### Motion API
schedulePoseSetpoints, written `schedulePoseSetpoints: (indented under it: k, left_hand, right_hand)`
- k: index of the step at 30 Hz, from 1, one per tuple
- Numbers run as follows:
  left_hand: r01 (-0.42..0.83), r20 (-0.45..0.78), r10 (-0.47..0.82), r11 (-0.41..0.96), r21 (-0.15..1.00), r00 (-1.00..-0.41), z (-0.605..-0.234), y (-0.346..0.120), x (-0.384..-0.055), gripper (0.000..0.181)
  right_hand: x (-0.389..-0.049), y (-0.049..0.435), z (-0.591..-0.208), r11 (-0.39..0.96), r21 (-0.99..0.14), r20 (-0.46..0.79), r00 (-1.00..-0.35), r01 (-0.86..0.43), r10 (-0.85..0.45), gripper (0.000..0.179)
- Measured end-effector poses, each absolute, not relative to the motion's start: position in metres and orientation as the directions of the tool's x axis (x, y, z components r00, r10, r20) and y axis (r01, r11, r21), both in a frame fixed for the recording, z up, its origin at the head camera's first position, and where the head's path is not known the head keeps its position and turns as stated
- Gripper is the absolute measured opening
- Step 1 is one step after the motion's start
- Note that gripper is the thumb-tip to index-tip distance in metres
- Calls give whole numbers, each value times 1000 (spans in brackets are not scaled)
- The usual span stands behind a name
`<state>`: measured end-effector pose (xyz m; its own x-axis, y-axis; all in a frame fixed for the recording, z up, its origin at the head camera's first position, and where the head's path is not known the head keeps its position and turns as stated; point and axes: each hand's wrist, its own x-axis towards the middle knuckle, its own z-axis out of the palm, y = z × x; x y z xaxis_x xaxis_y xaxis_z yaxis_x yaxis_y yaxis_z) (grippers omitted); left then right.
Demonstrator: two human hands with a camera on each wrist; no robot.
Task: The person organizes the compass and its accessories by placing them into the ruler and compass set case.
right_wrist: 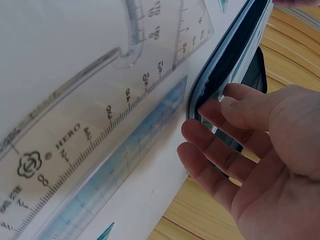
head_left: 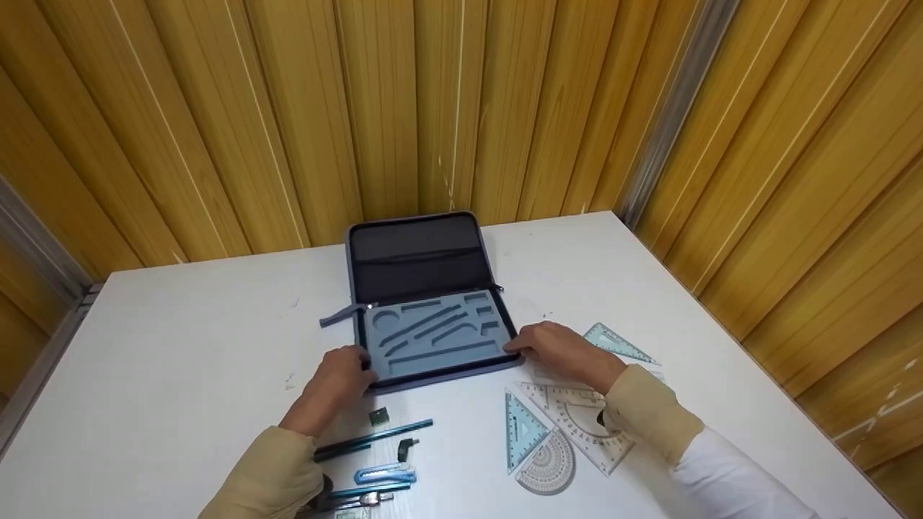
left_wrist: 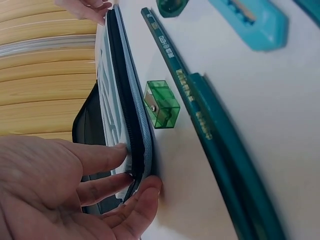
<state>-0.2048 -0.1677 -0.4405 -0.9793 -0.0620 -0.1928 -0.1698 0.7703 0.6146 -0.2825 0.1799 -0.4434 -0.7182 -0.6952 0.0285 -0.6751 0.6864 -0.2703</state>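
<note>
An open zippered case [head_left: 416, 270] lies on the white table, its dark lid spread toward the back wall. Its near half carries a grey-blue foam insert [head_left: 414, 346] with cut-out recesses, a round one among them. My left hand [head_left: 339, 378] grips the near left corner, thumb over the foam edge and fingers round the zipped rim [left_wrist: 137, 130]. At the near right corner, my right hand [head_left: 566, 349] pinches the rim between thumb and forefinger; its other fingers [right_wrist: 210, 170] are loosely bent beside the case. A strap [head_left: 339, 316] sticks out on the case's left side.
Near my left forearm lie a green sharpener [head_left: 378, 416], dark green pencils [head_left: 389, 432], a blue slotted plastic piece [head_left: 386, 473] and a metal compass [head_left: 368, 499]. By my right forearm are a protractor [head_left: 548, 465], blue set squares [head_left: 523, 432] and a large clear set square [head_left: 606, 450].
</note>
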Motion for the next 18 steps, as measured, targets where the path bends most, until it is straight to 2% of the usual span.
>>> schedulePoseSetpoints:
  k: [8,15,18]
  left_hand:
    - [-158,-195,-48,782,603,-980,-444,-163,-209,32]
    - [-186,-215,-62,760,622,-975,-441,-166,-210,35]
    - [-191,-220,-66,763,618,-973,-442,-168,-210,34]
  right_hand:
    - [-282,183,-447,719,-278,19,-752,-637,-659,25]
    - [-286,180,-446,680,-271,80,-719,-682,-690,22]
    - [-286,178,-446,687,-277,76,-728,-672,-682,21]
